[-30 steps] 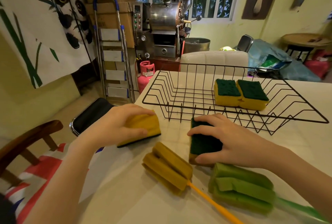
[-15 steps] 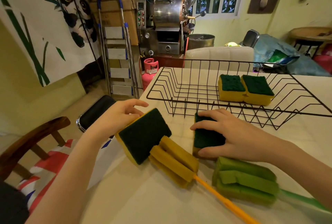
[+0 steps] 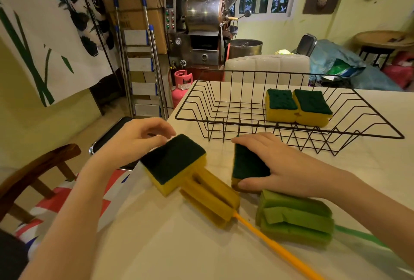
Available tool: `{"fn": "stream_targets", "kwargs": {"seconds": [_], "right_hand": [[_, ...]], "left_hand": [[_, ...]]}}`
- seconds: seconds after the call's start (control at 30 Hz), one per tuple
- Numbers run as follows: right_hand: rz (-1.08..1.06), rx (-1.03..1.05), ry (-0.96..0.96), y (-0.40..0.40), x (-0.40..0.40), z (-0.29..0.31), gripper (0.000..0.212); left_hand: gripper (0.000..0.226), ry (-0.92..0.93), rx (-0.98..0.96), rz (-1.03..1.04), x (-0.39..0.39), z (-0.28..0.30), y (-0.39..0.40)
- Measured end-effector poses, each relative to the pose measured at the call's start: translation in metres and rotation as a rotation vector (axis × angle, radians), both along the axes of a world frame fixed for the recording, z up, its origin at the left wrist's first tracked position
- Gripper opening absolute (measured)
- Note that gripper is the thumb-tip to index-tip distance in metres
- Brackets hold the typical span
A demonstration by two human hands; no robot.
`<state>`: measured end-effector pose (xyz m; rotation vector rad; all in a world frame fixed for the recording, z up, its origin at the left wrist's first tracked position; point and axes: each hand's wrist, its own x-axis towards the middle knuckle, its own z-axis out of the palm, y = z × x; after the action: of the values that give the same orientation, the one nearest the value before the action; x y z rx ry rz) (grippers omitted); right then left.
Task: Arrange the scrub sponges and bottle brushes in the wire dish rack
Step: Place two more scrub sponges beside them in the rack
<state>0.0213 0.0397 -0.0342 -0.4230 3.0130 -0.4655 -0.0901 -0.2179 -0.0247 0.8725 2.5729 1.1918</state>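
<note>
The black wire dish rack (image 3: 192,109) sits on the far half of the table and holds two yellow-and-green scrub sponges (image 3: 281,104) (image 3: 313,108) side by side. My left hand (image 3: 134,143) pinches the far corner of a third scrub sponge (image 3: 174,163), which lies green side up and leans on the yellow bottle brush (image 3: 212,199). My right hand (image 3: 284,165) grips a fourth scrub sponge (image 3: 246,165) that stands on its edge just in front of the rack. A green bottle brush (image 3: 295,219) lies below that hand.
The pale table (image 3: 179,246) ends at its left edge near my left hand. A black-seated chair (image 3: 112,131) and a wooden chair (image 3: 40,167) stand there. A white chair back (image 3: 266,66) rises behind the rack; a stepladder (image 3: 139,55) and a pink gas cylinder (image 3: 182,84) stand further off.
My left hand has turned its sponge over, from yellow side up to green side up, and lowered it against the yellow brush. My right hand stays on its sponge.
</note>
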Motion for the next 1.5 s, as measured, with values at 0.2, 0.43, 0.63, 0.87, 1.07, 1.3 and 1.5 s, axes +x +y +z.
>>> {"fn": "stream_targets", "kwargs": {"seconds": [0.2, 0.43, 0.63, 0.87, 1.07, 1.3, 1.5], "right_hand": [[-0.002, -0.014, -0.002, -0.002, 0.001, 0.000, 0.074], [0.047, 0.026, -0.044, -0.001, -0.004, 0.003, 0.066], [0.055, 0.058, -0.124, -0.002, -0.013, 0.017, 0.069], [0.052, -0.128, -0.101, -0.007, -0.009, 0.028, 0.069], [0.116, -0.244, -0.003, -0.004, 0.004, 0.067, 0.066], [0.041, -0.315, 0.316, 0.027, -0.021, 0.112, 0.071], [-0.037, -0.254, 0.400, 0.058, -0.067, 0.119, 0.075]], "left_hand": [[0.062, -0.058, -0.552, -0.340, -0.008, 0.004, 0.011], [0.050, 0.027, -0.810, -0.445, 0.011, 0.022, 0.042], [0.072, 0.247, -0.992, -0.374, 0.024, 0.032, 0.043], [0.060, 0.174, -0.859, -0.333, 0.032, 0.061, 0.035], [0.062, 0.099, -0.634, -0.382, 0.022, 0.110, 0.030], [0.058, 0.213, -0.461, -0.362, -0.008, 0.133, 0.068], [0.064, 0.387, -0.281, -0.258, -0.051, 0.126, 0.106]]}}
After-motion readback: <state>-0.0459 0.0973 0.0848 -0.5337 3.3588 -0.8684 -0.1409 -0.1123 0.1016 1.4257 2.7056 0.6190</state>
